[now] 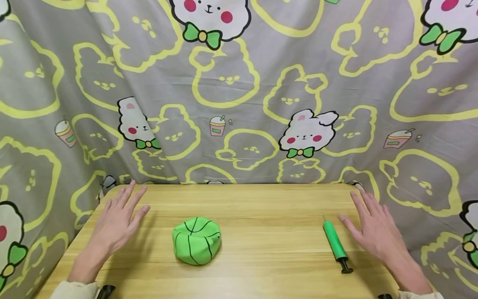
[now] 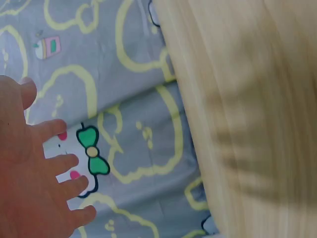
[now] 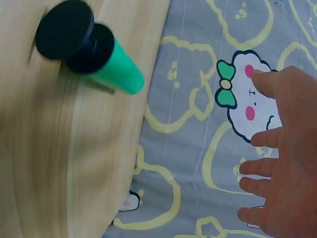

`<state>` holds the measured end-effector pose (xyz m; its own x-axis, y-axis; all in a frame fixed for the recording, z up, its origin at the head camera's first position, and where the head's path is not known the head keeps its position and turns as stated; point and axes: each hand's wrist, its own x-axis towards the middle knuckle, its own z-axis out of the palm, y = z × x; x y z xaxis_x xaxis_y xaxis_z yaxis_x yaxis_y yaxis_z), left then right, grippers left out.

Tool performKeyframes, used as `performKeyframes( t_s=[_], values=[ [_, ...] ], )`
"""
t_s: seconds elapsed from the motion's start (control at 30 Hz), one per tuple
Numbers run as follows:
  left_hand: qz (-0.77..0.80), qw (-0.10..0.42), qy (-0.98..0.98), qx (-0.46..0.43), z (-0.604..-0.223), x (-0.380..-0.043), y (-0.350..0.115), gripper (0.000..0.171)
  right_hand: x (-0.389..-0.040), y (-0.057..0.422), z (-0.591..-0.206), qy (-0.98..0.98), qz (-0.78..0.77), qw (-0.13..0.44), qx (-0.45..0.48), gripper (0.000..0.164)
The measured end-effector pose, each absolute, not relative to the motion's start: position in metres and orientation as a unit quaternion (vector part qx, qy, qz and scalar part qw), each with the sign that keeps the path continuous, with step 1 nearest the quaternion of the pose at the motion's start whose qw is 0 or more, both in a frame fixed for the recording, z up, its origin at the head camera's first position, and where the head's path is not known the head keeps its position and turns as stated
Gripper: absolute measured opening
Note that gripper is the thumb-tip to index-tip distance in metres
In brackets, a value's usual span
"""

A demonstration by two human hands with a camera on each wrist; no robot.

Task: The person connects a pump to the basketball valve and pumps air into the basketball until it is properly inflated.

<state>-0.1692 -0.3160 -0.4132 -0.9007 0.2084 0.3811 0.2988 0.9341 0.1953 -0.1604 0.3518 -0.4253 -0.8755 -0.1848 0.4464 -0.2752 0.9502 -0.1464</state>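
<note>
A partly deflated green ball (image 1: 197, 245) with black lines lies on the table, its top caved in. To its right lies a green hand pump (image 1: 335, 241) with a black handle and a thin needle at the far end. My left hand (image 1: 116, 220), fingers spread, hovers over the table's left side, apart from the ball. Over the right side my right hand (image 1: 377, 228) is held with straight fingers, just right of the pump and not touching it. The right wrist view shows the pump's black handle (image 3: 64, 29) up close. Neither hand holds anything.
The wooden table (image 1: 269, 265) has a back edge running close to a grey curtain (image 1: 246, 104) with yellow outlines and white cartoon rabbits. The same cloth hangs along the left and right sides.
</note>
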Motion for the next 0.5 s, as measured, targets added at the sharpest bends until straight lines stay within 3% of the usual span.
performKeyframes(
  t_s=[0.5],
  values=[
    [-0.236,0.200,-0.935,-0.172,-0.432,-0.150,-0.256,0.057,-0.151,0.329,-0.455,-0.942,0.164,0.271,0.111,0.070]
  ],
)
